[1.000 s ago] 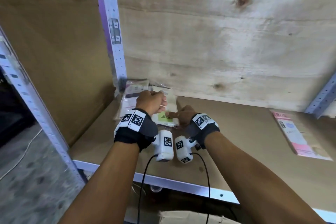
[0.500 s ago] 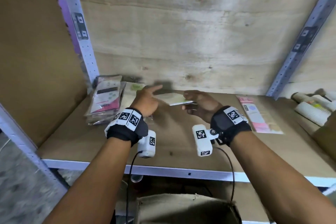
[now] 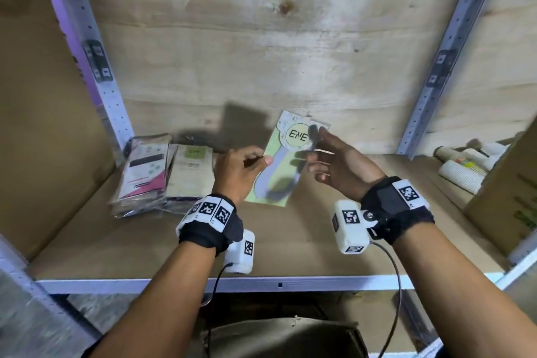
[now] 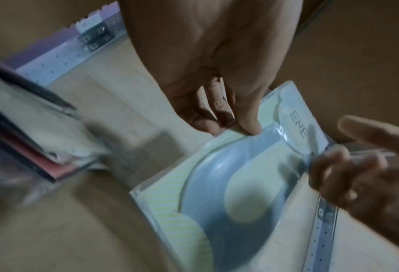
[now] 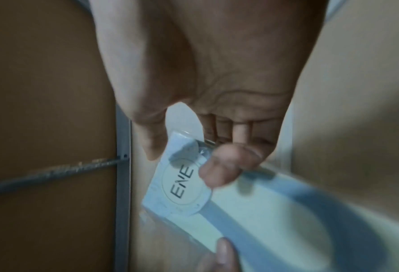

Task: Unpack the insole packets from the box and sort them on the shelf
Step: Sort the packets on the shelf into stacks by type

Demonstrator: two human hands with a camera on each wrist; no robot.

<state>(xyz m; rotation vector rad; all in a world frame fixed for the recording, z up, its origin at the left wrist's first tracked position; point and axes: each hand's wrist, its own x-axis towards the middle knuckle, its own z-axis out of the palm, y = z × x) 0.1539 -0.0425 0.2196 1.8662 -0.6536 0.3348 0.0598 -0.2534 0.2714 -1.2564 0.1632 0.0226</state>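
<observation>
Both hands hold one pale green insole packet (image 3: 286, 160) marked "ENE" above the middle of the wooden shelf (image 3: 290, 247), tilted up with its printed face toward me. My left hand (image 3: 261, 161) pinches its left edge, thumb on the front (image 4: 247, 127). My right hand (image 3: 318, 148) pinches the top right corner beside the round label, the thumb (image 5: 226, 165) lying on the clear wrap. A blue-grey insole shape shows through the packet (image 4: 228, 184) (image 5: 182, 185). The open cardboard box (image 3: 284, 337) sits below the shelf edge.
Two stacks lie at the shelf's left end: pink-and-white packets (image 3: 142, 174) and beige "ENE" packets (image 3: 190, 171). White rolls (image 3: 462, 168) and a cardboard carton (image 3: 511, 197) fill the bay to the right. Perforated metal posts (image 3: 96, 67) (image 3: 436, 73) flank the bay.
The hands left the stacks at the left, carried the packet right to mid-shelf and turned it from flat to face up toward me. The view shifted right.
</observation>
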